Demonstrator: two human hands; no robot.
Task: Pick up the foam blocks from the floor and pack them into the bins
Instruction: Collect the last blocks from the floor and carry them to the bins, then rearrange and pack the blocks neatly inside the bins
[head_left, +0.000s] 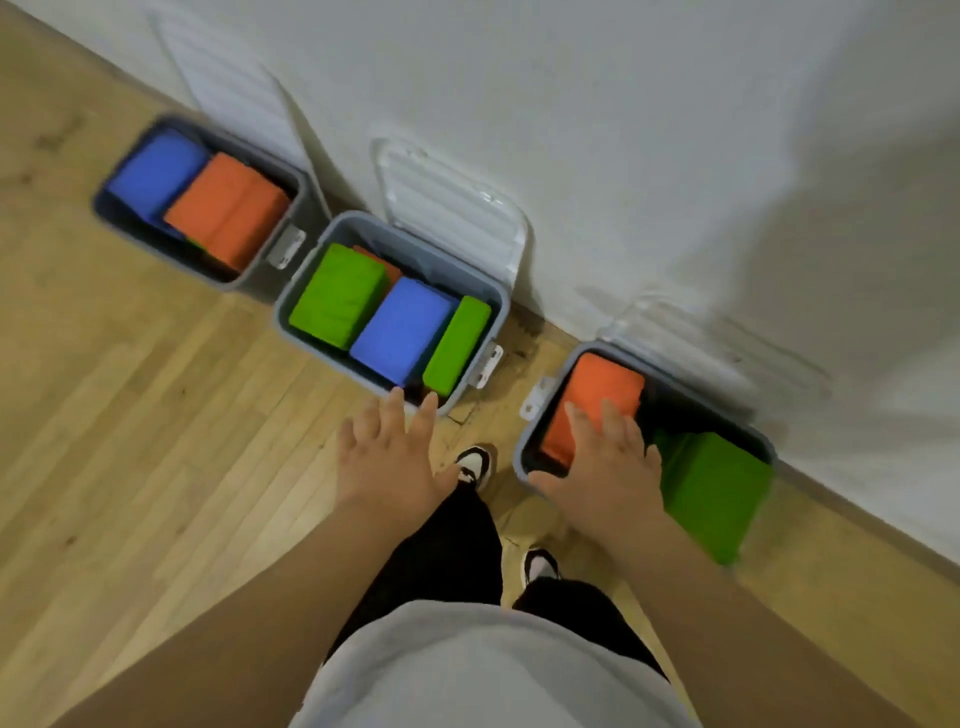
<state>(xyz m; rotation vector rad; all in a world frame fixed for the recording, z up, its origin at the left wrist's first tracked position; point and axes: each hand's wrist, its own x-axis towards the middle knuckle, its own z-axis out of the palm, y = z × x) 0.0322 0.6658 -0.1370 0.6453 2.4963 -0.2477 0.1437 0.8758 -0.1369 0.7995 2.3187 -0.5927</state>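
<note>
Three grey bins stand in a row along the wall. The left bin (111, 218) holds a blue block (156, 174) and an orange block (228, 208). The middle bin (291, 312) holds two green blocks (337, 296) and a blue block (400, 327), with an orange one partly hidden behind. The right bin (524, 452) holds an orange block (597, 395) and a green block (711, 493) that sticks out over its rim. My left hand (387, 457) hovers open in front of the middle bin. My right hand (608, 467) is spread open over the right bin, fingers at the orange block.
White bin lids (452, 202) lean against the white wall behind the bins. The floor is light wood planks (130, 441). My legs and shoes (475, 465) stand between the middle and right bins.
</note>
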